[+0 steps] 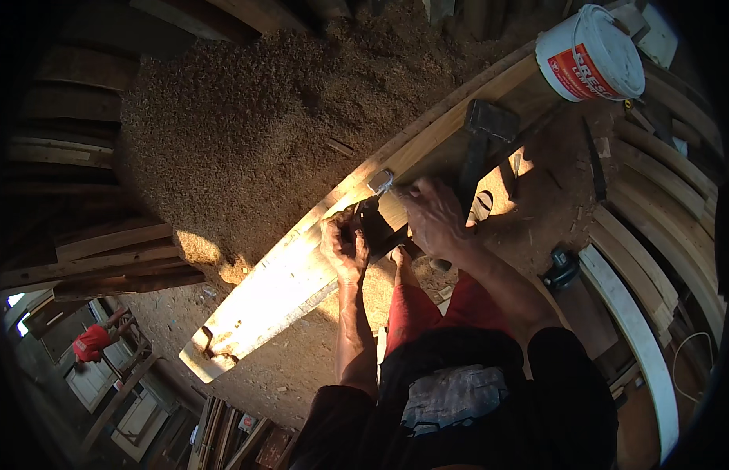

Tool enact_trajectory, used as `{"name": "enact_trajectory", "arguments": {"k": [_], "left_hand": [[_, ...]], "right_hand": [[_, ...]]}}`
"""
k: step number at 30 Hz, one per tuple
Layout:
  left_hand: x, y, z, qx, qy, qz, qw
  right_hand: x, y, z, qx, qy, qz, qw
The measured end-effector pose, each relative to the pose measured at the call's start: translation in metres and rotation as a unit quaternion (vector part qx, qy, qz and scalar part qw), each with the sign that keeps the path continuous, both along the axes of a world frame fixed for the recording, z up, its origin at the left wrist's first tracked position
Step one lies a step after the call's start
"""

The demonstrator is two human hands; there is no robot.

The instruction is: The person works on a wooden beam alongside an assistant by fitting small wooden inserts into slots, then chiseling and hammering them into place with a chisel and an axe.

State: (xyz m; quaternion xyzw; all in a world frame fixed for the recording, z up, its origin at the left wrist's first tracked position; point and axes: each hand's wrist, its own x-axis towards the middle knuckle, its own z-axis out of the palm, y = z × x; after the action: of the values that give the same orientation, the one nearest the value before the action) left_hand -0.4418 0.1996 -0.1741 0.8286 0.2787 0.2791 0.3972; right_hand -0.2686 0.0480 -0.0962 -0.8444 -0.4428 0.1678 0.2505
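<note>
Head view: left hand (pixel 345 241) and right hand (pixel 435 213) curl near a whitish piece (pixel 380 182).

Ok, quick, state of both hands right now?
Left hand: fingers curled; any hold can't be told.
Right hand: fingers partly curled near the small pale rectangular block; grip can't be told.

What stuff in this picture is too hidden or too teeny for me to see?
All in the head view:
- What the left hand may hold: its fingers and dark shadow hide it.
- The palm of the right hand: the back of the hand hides it.
- The wooden plank's upper-right end: the white bucket covers it.
- The distant person's hands: too small and dim.
</note>
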Motion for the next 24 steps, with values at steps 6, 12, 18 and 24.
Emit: {"name": "enact_trajectory", "arguments": {"k": [6, 12, 18, 24], "left_hand": [[0.018, 0.001, 0.012, -0.063, 0.002, -0.002, 0.998], [0.024, -0.001, 0.020, -0.045, 0.028, -0.057, 0.997], [0.030, 0.001, 0.018, -0.022, 0.021, -0.111, 0.993], [0.033, -0.007, 0.022, -0.159, 0.006, -0.017, 0.987]], "right_hand": [[-0.012, 0.016, -0.022, 0.050, 0.096, 0.017, 0.994], [-0.008, 0.013, -0.009, 0.144, 0.106, -0.029, 0.983], [0.014, 0.018, -0.015, 0.123, 0.058, 0.055, 0.989], [0.028, 0.027, -0.021, 0.139, 0.049, 0.051, 0.988]]}}
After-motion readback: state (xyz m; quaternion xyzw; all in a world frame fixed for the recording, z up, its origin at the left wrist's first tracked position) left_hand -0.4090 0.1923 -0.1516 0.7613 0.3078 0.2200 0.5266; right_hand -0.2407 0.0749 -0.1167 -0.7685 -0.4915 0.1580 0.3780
